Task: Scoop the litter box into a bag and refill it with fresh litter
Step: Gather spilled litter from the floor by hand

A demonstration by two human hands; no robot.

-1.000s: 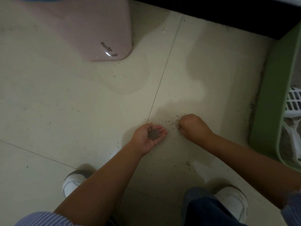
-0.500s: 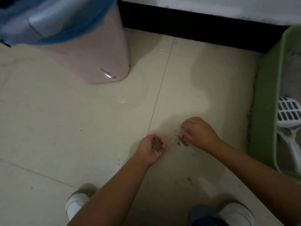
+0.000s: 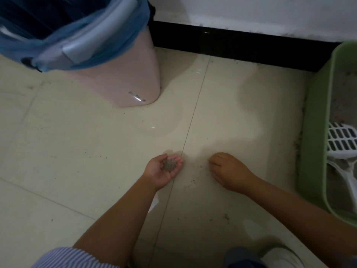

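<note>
The left hand [image 3: 161, 171] is cupped, palm up, holding a small pile of grey litter grains [image 3: 169, 165]. The right hand [image 3: 229, 172] rests on the floor with loosely bent fingers, holding nothing. The pink bin with the blue bag [image 3: 108, 45] stands up and to the left, nearer the left hand

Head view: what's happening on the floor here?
A person crouches over the tiled floor, picking up spilled litter by hand. The left hand is cupped palm-up, holding a small pile of litter. The right hand rests fingers-down on the floor among scattered grains. A bin lined with a blue bag stands ahead; the green litter box, scoop inside, sits right.
</note>
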